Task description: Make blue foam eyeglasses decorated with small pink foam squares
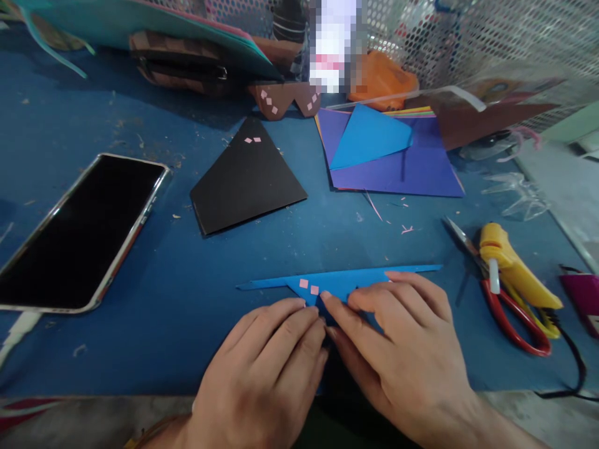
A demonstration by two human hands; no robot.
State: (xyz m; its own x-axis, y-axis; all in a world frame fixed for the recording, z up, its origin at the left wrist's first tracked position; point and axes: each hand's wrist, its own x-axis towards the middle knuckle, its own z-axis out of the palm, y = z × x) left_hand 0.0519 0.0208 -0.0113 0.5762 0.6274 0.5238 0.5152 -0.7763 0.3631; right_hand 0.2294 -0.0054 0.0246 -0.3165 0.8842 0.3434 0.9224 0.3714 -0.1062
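Observation:
Blue paper glasses (337,282) with long thin side arms lie near the table's front edge. Small pink squares (309,287) stick to their left part. My left hand (266,368) is closed, its fingertips together at the lower edge of the glasses. From the other side my right hand (402,343) grips them, with its index finger beside the pink squares and other fingers over the right part. Both hands hide much of the lower part. Further back are a folded black paper (248,181) with two pink squares and brown paper glasses (283,101), also dotted with pink.
A phone (84,231) with a cable lies at the left. Red-handled scissors (515,321) and a yellow glue gun (519,265) lie at the right. Purple paper sheets (397,174) under a folded blue piece (369,137) sit behind, near a metal mesh (430,37).

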